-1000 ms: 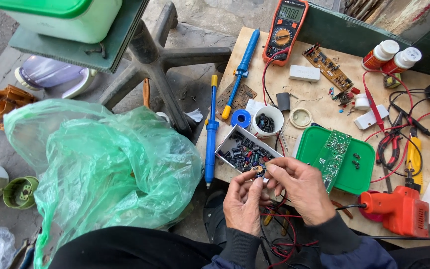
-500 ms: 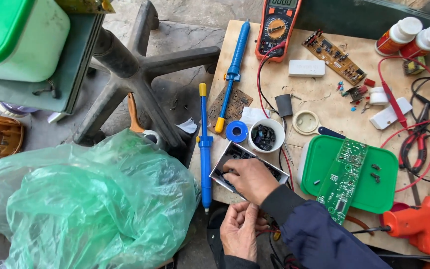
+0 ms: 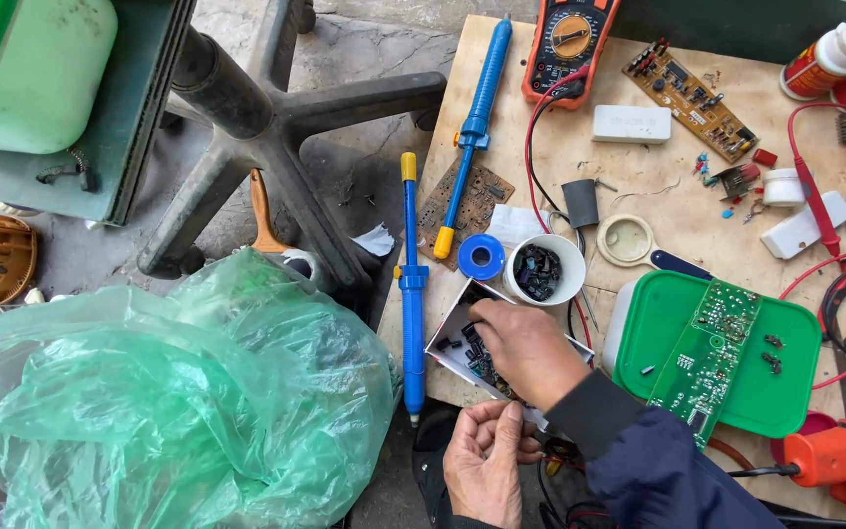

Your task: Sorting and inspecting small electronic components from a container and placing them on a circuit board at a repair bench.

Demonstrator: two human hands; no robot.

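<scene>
Wooden bench, unpainted, cluttered; concrete floor to its left.

Right hand: reaching forward from a dark sleeve, palm down, fingers curled into a small white tray of dark components at the bench's near left edge. Fingertips rest among the parts; whether any is pinched cannot be told.

Left hand: below the bench edge, close to the body, palm up, fingers bent loosely inward with thumb laid across; what it grasps, if anything, cannot be told.

Just beyond the tray: white cup holding dark parts, blue solder roll touching its left side.

Left of the tray: blue desoldering pump, lying lengthwise along the bench edge. A second blue tool lies angled farther back, across a brown board.

Right of the hand: green lid carrying a green circuit board.

Far edge: orange multimeter, red lead trailing. Near right corner: orange drill.

Floor: green plastic bag, large, crumpled; black chair base behind it.
</scene>
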